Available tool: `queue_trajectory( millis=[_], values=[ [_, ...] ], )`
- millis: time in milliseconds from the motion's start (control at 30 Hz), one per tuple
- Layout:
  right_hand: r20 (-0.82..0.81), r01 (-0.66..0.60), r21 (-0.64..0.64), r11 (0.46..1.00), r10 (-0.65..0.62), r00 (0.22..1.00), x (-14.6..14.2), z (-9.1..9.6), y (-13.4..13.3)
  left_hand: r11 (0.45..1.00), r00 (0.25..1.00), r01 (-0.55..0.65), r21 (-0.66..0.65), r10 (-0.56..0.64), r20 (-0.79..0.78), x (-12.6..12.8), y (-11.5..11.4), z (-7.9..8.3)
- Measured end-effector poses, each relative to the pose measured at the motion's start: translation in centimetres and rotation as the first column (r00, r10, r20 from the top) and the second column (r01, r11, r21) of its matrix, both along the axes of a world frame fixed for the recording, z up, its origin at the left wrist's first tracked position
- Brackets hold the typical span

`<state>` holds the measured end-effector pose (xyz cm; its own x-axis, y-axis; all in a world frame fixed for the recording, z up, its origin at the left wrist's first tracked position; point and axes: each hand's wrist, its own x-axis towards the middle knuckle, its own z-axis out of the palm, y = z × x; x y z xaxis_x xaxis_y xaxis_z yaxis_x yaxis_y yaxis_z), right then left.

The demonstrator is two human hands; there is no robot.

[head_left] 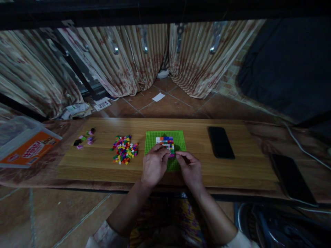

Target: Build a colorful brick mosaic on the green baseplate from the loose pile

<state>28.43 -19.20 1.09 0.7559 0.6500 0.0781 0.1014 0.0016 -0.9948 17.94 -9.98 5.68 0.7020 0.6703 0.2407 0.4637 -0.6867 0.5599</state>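
A green studded baseplate (178,137) lies on the wooden board (196,168) in front of me. A patch of small coloured bricks (165,140) is pressed onto its middle. My left hand (154,164) rests on the plate's near left part, fingers curled, its fingertips at the patch's near edge. My right hand (190,168) is beside it, thumb and forefinger pinched close to a small brick at the patch's near right corner. What the fingers hold is too small to make out.
A heap of loose coloured bricks (124,149) lies left of the plate, and a few pink, green and black pieces (85,139) farther left. A black phone (221,142) lies to the right, another dark phone (292,179) at the far right. A plastic box (24,146) sits at the left.
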Motion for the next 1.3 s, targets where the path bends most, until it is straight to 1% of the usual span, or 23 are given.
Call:
queue_trajectory(
  millis=[133, 367, 633, 833, 967, 1033, 1133, 1200, 1300],
  values=[
    [-0.052, -0.010, -0.008, 1.000, 0.010, 0.999, 0.0, 0.1, 0.3, 1.000, 1.000, -0.010, -0.020, 0.010, 0.020, 0.1, 0.3, 0.3],
    [-0.114, -0.013, 0.003, 1.000, 0.013, 0.993, -0.1, 0.3, 0.6, 0.997, 0.997, -0.032, -0.073, 0.036, 0.061, 0.2, 0.7, 0.2],
    [-0.100, -0.014, -0.012, 1.000, 0.013, 0.995, -0.1, -0.1, 0.8, 0.997, 0.999, 0.017, -0.075, -0.014, 0.042, 0.5, 0.9, 0.5],
    [-0.099, 0.007, -0.033, 0.999, -0.010, 0.995, -0.5, -0.2, 0.7, 0.999, 1.000, -0.014, -0.048, 0.015, 0.014, 0.6, 0.8, 0.5],
    [-0.089, 0.008, -0.067, 0.998, -0.014, 0.996, -0.6, 0.2, 0.3, 0.998, 0.999, -0.011, -0.066, 0.014, 0.043, 0.4, 0.5, 0.8],
    [-0.075, 0.026, -0.075, 0.997, -0.031, 0.997, -0.5, 0.4, -0.1, 0.996, 0.995, -0.007, -0.089, 0.017, 0.103, -0.2, 0.5, 1.1],
    [-0.037, 0.057, -0.067, 0.996, -0.060, 0.998, -0.8, 0.8, -1.0, 0.991, 0.973, -0.056, -0.125, 0.082, 0.216, -2.0, 0.8, 1.1],
    [-0.007, 0.054, -0.062, 0.997, -0.054, 0.998, -1.6, 1.1, -1.7, 0.979, 0.953, -0.117, -0.166, 0.158, 0.257, -4.0, 1.1, 0.6],
    [0.036, -0.035, -0.124, 0.992, 0.039, 0.999, -3.6, 1.6, -2.6, 0.944, 0.928, -0.231, -0.236, 0.287, 0.238, -7.7, 1.1, -0.9]
  ],
)
